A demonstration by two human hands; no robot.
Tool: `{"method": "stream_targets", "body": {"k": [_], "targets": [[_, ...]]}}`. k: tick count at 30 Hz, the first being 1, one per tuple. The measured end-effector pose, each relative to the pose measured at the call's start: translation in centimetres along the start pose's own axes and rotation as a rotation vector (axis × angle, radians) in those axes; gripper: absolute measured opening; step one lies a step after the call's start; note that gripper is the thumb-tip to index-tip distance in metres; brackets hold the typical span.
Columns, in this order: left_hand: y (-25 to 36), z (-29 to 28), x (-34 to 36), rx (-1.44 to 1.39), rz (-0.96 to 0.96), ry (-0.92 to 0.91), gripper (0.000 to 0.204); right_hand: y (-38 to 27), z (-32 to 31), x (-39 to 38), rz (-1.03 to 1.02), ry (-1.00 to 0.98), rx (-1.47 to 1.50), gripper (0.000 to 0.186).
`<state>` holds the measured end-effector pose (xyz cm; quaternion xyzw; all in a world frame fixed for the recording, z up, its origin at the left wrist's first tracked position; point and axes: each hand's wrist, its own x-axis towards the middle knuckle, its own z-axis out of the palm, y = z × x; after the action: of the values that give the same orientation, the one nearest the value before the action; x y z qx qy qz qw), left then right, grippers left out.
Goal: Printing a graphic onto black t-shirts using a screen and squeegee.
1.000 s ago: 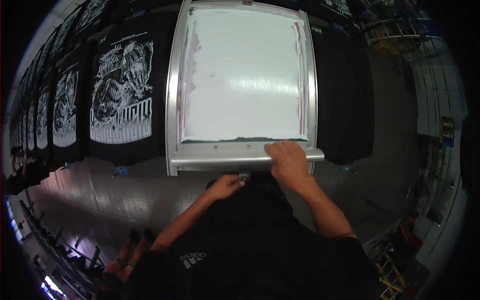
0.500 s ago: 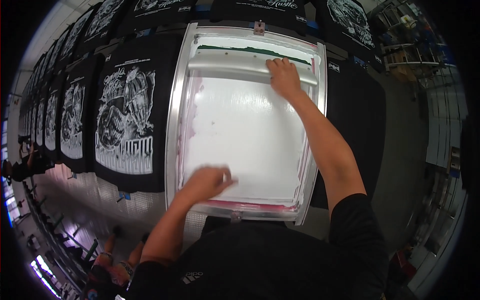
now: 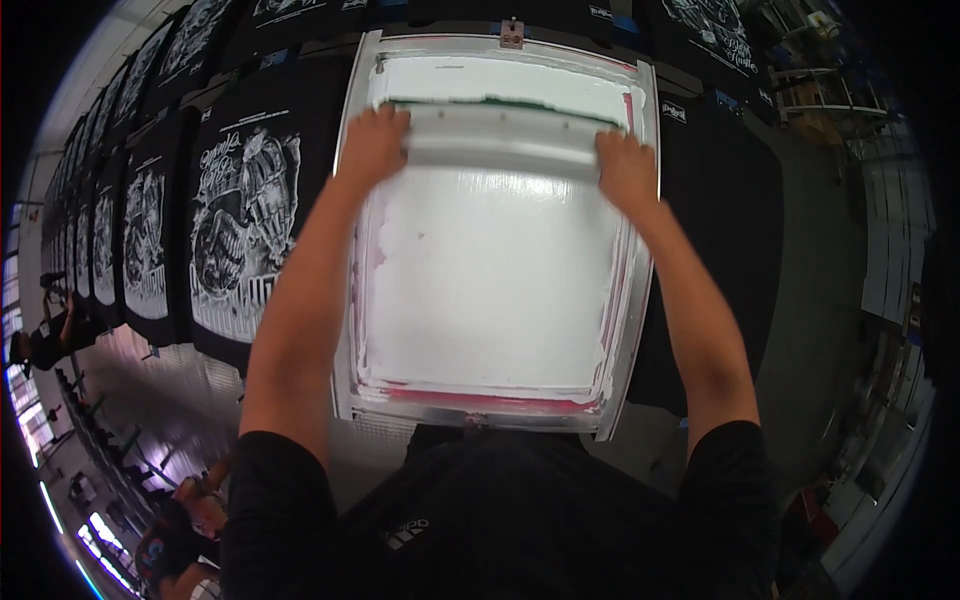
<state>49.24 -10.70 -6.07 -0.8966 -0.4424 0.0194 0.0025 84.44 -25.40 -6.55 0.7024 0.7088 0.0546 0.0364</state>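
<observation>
A metal-framed screen (image 3: 345,300) lies in front of me, its mesh coated in white ink (image 3: 480,280), with pink smears along the borders. A silver squeegee (image 3: 500,145) with a green blade spans the far part of the screen. My left hand (image 3: 375,145) grips its left end and my right hand (image 3: 625,165) grips its right end, both with fingers curled over it. A small clamp (image 3: 512,32) sits at the middle of the screen's far edge, another (image 3: 475,420) at the near edge.
Rows of black shirts with white prints (image 3: 240,230) stretch left; a dark shirt (image 3: 715,260) lies right of the screen. More shirts (image 3: 705,30) lie beyond it. A co-worker (image 3: 45,340) stands at the far left, another person (image 3: 190,520) at the lower left. Shelving (image 3: 820,80) stands at the upper right.
The squeegee went from the screen's near edge to the far part. My left hand left the near clamp and now holds the squeegee's left end; my right hand moved to its right end.
</observation>
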Motion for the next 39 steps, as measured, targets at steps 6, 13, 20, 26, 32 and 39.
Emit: {"method": "stream_targets", "body": {"k": [6, 13, 20, 26, 32, 39], "targets": [[3.8, -3.2, -21.7, -0.289, 0.173, 0.131, 0.043, -7.1, -5.9, -18.0, -0.079, -0.094, 0.309, 0.031], [6.6, -7.5, -36.4, -0.428, 0.149, 0.077, 0.041, -12.1, -13.6, -31.6, -0.033, -0.112, 0.501, 0.038], [7.5, -4.9, -37.2, -0.435, 0.080, -0.093, 0.034, -12.7, -10.3, -33.8, 0.038, -0.323, 0.530, 0.044], [9.0, -3.1, -38.8, -0.371, 0.067, 0.209, 0.034, -14.6, -9.8, -35.5, 0.076, -0.191, 0.473, 0.045], [3.5, -1.0, -21.6, -0.322, 0.134, 0.244, 0.037, -7.8, -6.2, -20.3, 0.044, -0.048, 0.389, 0.045], [-2.1, -1.8, -0.9, -0.202, 0.028, 0.168, 0.035, 0.4, -4.6, -0.9, 0.111, -0.060, 0.213, 0.028]]}}
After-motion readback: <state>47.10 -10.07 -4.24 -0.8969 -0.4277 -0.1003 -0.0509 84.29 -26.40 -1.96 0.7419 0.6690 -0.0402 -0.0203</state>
